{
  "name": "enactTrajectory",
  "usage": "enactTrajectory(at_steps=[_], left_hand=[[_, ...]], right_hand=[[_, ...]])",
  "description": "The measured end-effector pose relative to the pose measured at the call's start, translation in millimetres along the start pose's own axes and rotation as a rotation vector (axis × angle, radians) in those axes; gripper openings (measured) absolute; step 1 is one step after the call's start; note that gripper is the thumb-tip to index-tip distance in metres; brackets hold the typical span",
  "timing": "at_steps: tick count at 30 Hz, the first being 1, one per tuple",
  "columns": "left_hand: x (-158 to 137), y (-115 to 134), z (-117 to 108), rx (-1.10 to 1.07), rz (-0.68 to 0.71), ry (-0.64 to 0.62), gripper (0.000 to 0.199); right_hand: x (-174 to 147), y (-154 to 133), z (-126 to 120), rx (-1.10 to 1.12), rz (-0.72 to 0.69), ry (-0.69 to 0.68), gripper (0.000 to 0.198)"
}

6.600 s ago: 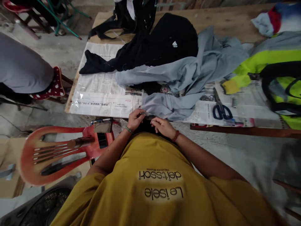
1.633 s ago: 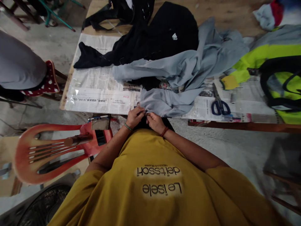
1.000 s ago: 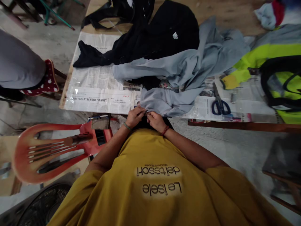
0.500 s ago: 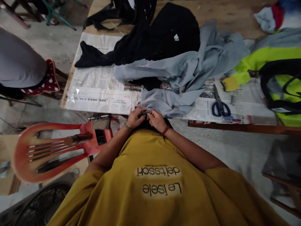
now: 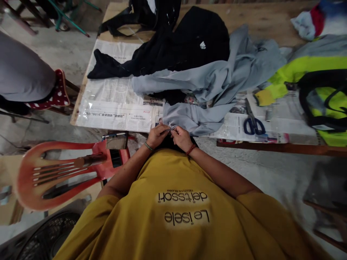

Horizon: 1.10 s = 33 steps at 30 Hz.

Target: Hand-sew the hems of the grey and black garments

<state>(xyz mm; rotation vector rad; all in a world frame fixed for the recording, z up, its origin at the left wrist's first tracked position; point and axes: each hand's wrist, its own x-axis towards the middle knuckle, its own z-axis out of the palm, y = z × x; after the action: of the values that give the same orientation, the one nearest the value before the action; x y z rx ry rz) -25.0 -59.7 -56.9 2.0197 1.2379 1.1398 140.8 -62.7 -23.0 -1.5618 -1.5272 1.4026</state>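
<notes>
A grey garment [image 5: 206, 115] lies across the table with one leg-like end hanging at the front edge. My left hand [image 5: 157, 135] is closed in a pinch on the hem of that end. Close beside it, my right hand [image 5: 181, 138] also pinches the hem, fingertips almost meeting the left ones. A thin, pale sliver shows between the fingertips, too small to name. Behind the grey cloth lies a black garment [image 5: 184, 43] with a white logo. To the right, blue-handled scissors [image 5: 254, 124] rest on newspaper [image 5: 116, 115].
Yellow-green clothing [image 5: 306, 65] with a black strap lies on the table's right. A black bag [image 5: 154, 16] sits at the back. An orange plastic chair [image 5: 58, 144] holding a phone [image 5: 116, 157] stands at my left. Another person [image 5: 23, 68] sits on the far left.
My fingers have shifted slightly at the hem, and the pale sliver now shows between them. The view has moved a little; the garments lie as before.
</notes>
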Motion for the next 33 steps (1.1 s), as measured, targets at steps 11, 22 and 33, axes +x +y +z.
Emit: enactTrajectory(at_steps=[11,22,33], left_hand=[[-1,1,1,0.019,-0.045,-0.002,0.012],[1,3,1,0.010,-0.163,-0.017,0.017],[6,9,1,-0.020,-0.274,-0.001,0.016]], right_hand=[[-1,-47,-83,-0.417,-0.298,0.155,0.025],[46,-40,-40,-0.179,-0.065,-0.287,0.019],[40,-35,-33,0.029,0.002,-0.180,0.011]])
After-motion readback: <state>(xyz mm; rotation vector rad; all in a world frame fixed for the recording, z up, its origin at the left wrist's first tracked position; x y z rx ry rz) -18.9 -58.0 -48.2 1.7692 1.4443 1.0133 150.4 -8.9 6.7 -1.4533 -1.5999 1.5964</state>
